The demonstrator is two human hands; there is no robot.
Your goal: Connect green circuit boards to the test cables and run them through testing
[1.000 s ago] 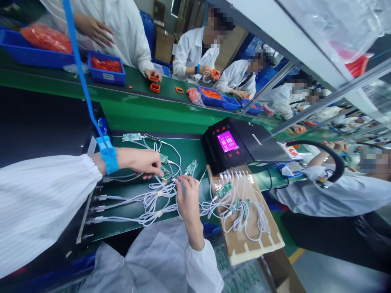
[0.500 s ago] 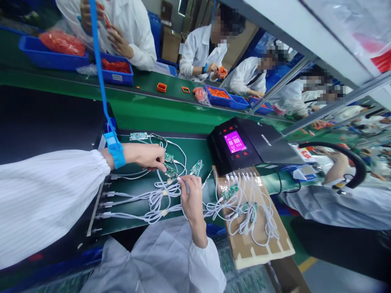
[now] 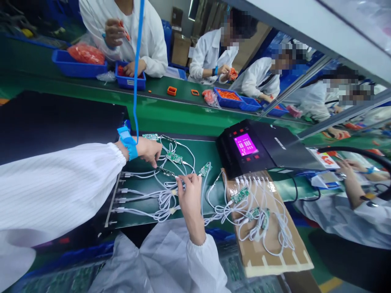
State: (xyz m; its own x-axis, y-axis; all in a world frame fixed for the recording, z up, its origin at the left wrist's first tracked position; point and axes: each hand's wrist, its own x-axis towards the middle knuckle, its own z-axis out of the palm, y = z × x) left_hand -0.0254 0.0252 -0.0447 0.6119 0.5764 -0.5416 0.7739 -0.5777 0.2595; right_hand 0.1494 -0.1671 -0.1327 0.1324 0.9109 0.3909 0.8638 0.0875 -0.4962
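My left hand (image 3: 150, 151), with a blue wrist strap (image 3: 127, 142), has its fingers closed at the left end of a small circuit board (image 3: 165, 171). My right hand (image 3: 190, 195) pinches the white cable plug at that board's right end. The board looks tilted between the two hands. Behind it a green board (image 3: 174, 157) lies on the mat with a cable attached. Another green board (image 3: 205, 169) is just right of my right hand. Bundled white cables (image 3: 165, 200) run below the hands.
A black device (image 3: 259, 146) with a lit pink screen stands right of centre. Cardboard (image 3: 275, 260) beside it carries more boards and cables. Across the green bench, people in white coats handle orange parts near blue bins (image 3: 79, 70). A blue cord (image 3: 137, 73) hangs to my wrist strap.
The camera view has shifted, moving the scene rightward. The board between my hands now shows its edge rather than its green face. A person opposite has lowered one hand into a bin.
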